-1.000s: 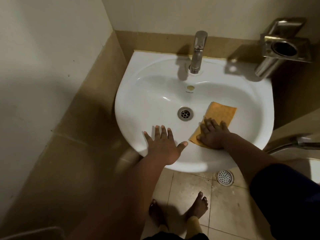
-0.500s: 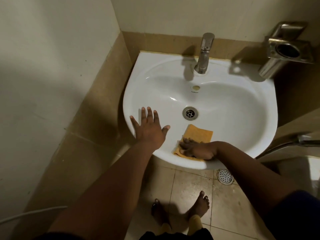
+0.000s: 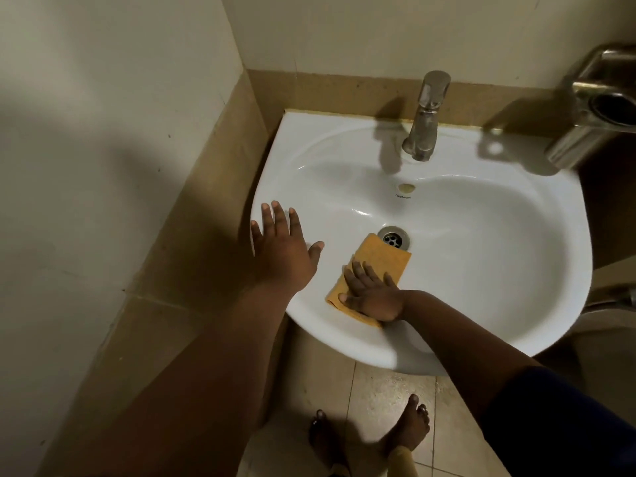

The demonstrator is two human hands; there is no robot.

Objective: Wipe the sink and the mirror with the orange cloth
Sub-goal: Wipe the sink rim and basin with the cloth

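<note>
The white sink hangs in a tiled corner, seen from above. An orange cloth lies folded on the basin's front-left slope, its far corner touching the drain. My right hand presses flat on the near half of the cloth, fingers spread and pointing toward the drain. My left hand rests palm down on the sink's left rim, fingers apart, holding nothing. No mirror is in view.
A steel tap stands at the back of the basin. A steel wall holder juts out at the right. Walls close in at the left and back. My bare feet stand on the tiled floor below.
My right hand has slid the cloth from the basin's right side to the front rim, then up to the drain. My left hand has shifted left along the rim.
</note>
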